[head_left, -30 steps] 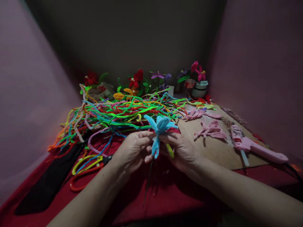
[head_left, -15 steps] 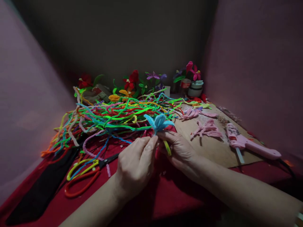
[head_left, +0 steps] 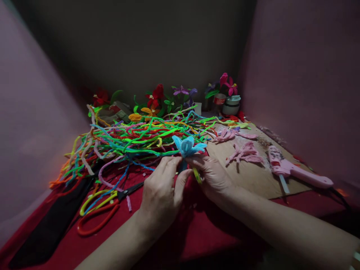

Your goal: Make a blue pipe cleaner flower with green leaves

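My right grip pinches the fuzzy, light-blue, splayed-petal flower, likely steadying it; from here, I can't tell whether my left grip holds.

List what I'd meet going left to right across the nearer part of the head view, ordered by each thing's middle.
Long black item, scissors, left hand, blue fuzzy flower, right hand, nearer pink fuzzy bunch, pink glue gun.
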